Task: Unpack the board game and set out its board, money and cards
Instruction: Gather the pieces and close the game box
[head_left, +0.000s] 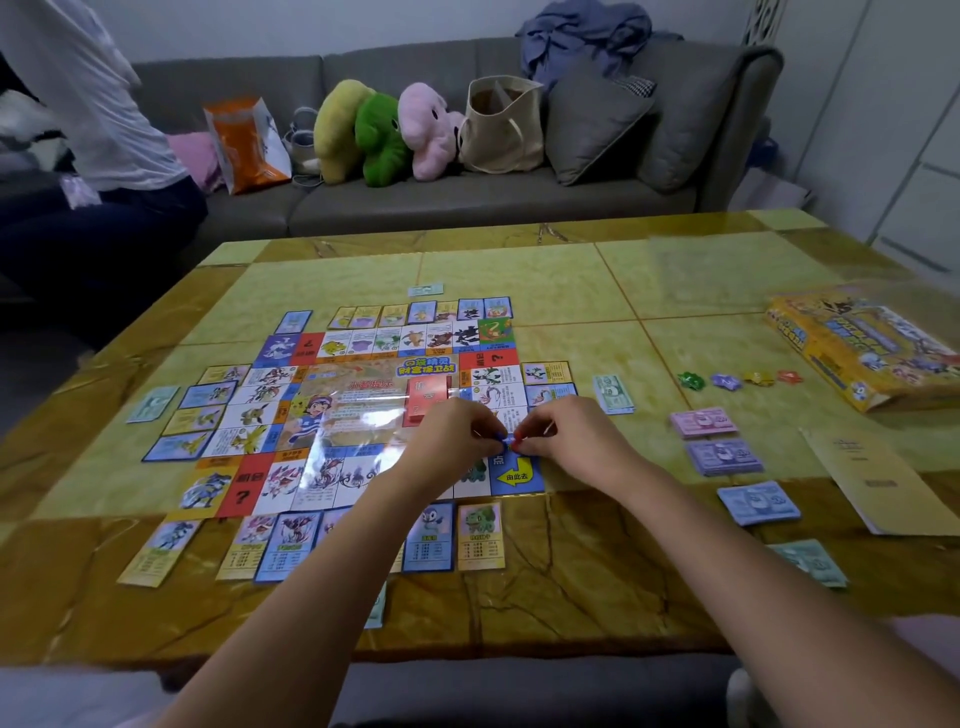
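Observation:
The game board lies flat on the yellow table, ringed by property cards. A red card stack sits on the board's middle. My left hand and my right hand meet over the board's near right corner, both pinching a small blue and red piece. Money stacks lie to the right: pink, purple, blue, teal, and green. Several coloured tokens sit beyond them.
The yellow game box lies at the table's right, with a pale booklet in front of it. A grey sofa holds plush toys, bags and cushions. A person sits at the far left.

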